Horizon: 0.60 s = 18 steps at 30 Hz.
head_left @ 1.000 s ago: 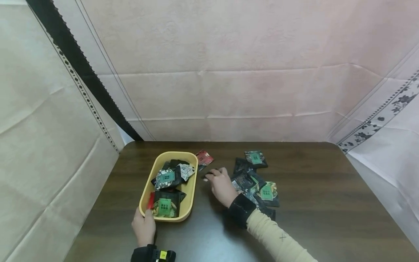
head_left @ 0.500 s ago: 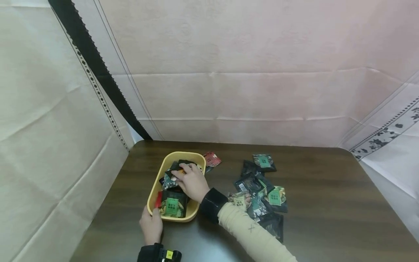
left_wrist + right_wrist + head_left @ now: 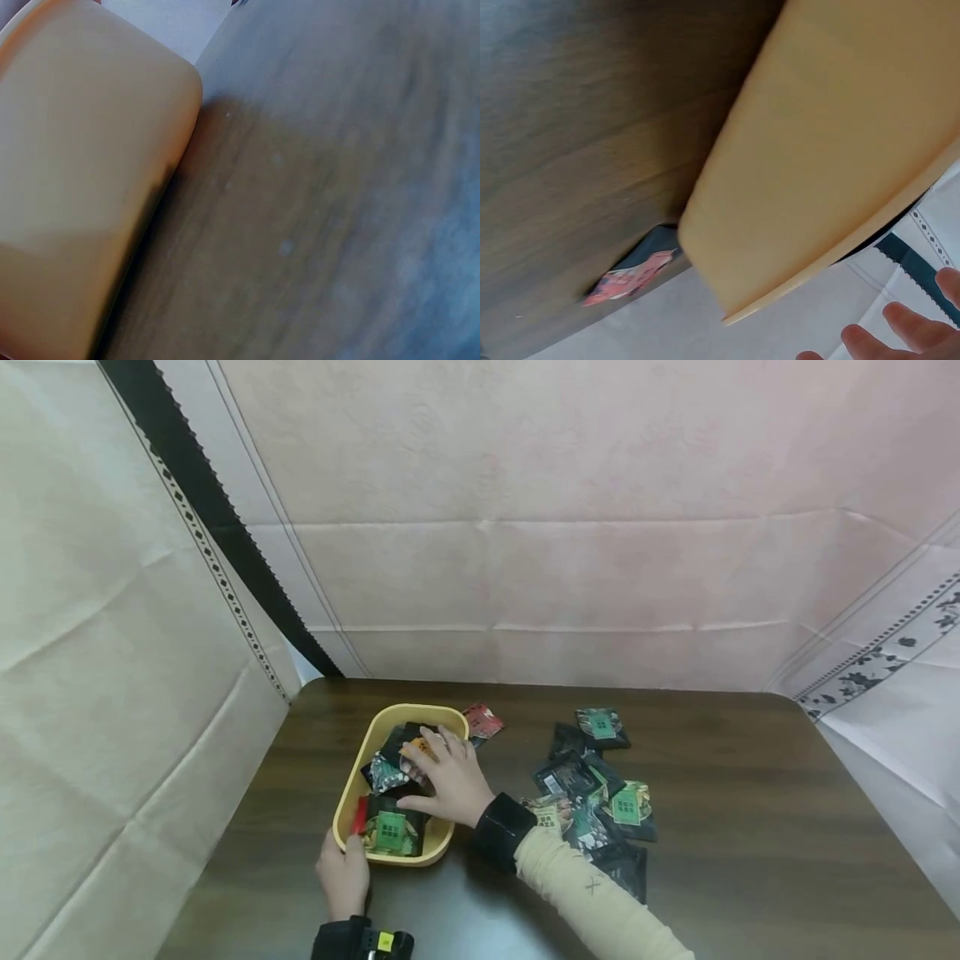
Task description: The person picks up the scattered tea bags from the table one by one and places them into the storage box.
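Note:
A yellow plastic bin [image 3: 439, 837] stands on the left half of the table, with several dark foil packets in it. One green-labelled packet [image 3: 390, 832] lies at its near end. My left hand [image 3: 347, 878] grips the bin's near left corner, thumb over the rim. Above the packets my right hand [image 3: 453, 787] is spread, fingers apart, with a packet with an orange patch [image 3: 422, 748] beneath the fingers. In the right wrist view the fingertips [image 3: 909, 327] show beyond the bin wall [image 3: 817, 150]. The left wrist view holds the bin's outer side [image 3: 97, 142] and the tabletop.
Right of the bin lies a loose pile of dark packets [image 3: 567, 774], partly behind the right forearm. A red packet [image 3: 483, 720] lies by the bin's far right corner. Pale cloth [image 3: 525, 577] hangs behind the brown wooden table [image 3: 735, 793].
From the table right of the bin, my right hand has carried a small dark packet over into the bin, and its fingers have spread. My left hand keeps its grip on the corner.

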Each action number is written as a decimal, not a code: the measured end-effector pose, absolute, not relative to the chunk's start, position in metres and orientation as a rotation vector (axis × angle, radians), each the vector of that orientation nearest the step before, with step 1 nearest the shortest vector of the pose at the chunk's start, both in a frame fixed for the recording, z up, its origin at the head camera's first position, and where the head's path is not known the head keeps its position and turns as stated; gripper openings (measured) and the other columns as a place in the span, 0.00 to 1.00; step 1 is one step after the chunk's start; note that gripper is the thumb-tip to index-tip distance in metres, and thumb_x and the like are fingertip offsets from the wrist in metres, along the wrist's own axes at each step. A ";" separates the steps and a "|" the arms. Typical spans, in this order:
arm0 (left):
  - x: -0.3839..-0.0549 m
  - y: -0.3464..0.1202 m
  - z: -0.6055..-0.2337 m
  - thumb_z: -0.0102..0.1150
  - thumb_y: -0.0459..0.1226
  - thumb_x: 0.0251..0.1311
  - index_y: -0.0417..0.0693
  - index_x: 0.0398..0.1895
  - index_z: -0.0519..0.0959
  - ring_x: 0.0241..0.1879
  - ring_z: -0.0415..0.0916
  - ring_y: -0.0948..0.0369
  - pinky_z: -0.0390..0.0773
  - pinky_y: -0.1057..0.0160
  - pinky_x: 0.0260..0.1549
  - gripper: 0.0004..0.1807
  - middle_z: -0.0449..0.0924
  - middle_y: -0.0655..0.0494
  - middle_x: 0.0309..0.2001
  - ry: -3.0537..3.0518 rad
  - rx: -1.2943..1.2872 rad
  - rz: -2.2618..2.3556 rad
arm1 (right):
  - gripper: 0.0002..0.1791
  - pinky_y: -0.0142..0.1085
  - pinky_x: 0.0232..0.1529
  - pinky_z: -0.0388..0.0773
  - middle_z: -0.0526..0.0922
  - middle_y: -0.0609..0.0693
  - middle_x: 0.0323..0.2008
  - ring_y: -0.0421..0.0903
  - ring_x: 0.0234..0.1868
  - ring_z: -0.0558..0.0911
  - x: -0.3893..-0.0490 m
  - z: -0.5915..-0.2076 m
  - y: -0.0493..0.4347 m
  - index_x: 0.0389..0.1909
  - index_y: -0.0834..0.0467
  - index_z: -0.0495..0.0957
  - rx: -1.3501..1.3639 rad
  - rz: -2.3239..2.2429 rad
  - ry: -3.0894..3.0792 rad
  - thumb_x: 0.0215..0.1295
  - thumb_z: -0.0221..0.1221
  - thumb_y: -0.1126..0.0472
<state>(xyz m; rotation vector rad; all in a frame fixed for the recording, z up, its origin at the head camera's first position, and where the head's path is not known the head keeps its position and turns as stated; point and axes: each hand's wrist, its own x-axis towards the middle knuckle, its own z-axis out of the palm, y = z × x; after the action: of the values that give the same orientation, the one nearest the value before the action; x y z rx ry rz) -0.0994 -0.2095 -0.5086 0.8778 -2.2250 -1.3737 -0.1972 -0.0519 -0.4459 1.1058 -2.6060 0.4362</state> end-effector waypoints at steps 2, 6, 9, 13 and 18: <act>-0.100 -0.209 -0.509 0.35 0.31 0.58 0.26 0.57 0.63 0.51 0.65 0.39 0.66 0.41 0.50 0.24 0.67 0.29 0.53 -2.224 0.886 -1.380 | 0.42 0.59 0.54 0.62 0.59 0.57 0.65 0.59 0.64 0.57 -0.196 -0.447 -0.042 0.64 0.51 0.65 1.109 0.466 -2.607 0.51 0.52 0.31; -0.101 -0.205 -0.512 0.34 0.31 0.57 0.27 0.56 0.65 0.50 0.66 0.41 0.67 0.42 0.48 0.24 0.68 0.29 0.52 -2.230 0.884 -1.384 | 0.42 0.60 0.52 0.63 0.58 0.59 0.66 0.61 0.63 0.58 -0.194 -0.451 -0.010 0.63 0.53 0.66 1.084 0.458 -2.644 0.50 0.55 0.33; -0.101 -0.204 -0.512 0.34 0.31 0.58 0.27 0.55 0.65 0.49 0.67 0.41 0.68 0.42 0.48 0.23 0.69 0.30 0.51 -2.221 0.875 -1.387 | 0.42 0.61 0.51 0.63 0.58 0.60 0.65 0.61 0.63 0.57 -0.192 -0.455 0.016 0.62 0.54 0.66 1.053 0.427 -2.674 0.50 0.56 0.34; -0.101 -0.207 -0.509 0.34 0.31 0.59 0.27 0.56 0.64 0.50 0.66 0.41 0.67 0.42 0.49 0.23 0.68 0.30 0.52 -2.204 0.888 -1.386 | 0.41 0.62 0.49 0.64 0.58 0.61 0.65 0.62 0.63 0.56 -0.191 -0.463 0.040 0.62 0.54 0.67 1.034 0.433 -2.699 0.51 0.56 0.35; -0.101 -0.209 -0.508 0.33 0.32 0.60 0.27 0.58 0.63 0.52 0.65 0.41 0.66 0.42 0.50 0.24 0.66 0.29 0.54 -2.220 0.908 -1.388 | 0.41 0.62 0.49 0.65 0.60 0.60 0.64 0.61 0.63 0.57 -0.187 -0.478 0.065 0.62 0.54 0.67 1.036 0.389 -2.784 0.49 0.58 0.36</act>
<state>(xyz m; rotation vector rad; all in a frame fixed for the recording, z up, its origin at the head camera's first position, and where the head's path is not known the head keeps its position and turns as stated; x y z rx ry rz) -0.1010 -0.2089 -0.5082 0.9081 -2.2202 -1.3880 -0.1872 0.0654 -0.4782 1.0365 -2.7842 0.3889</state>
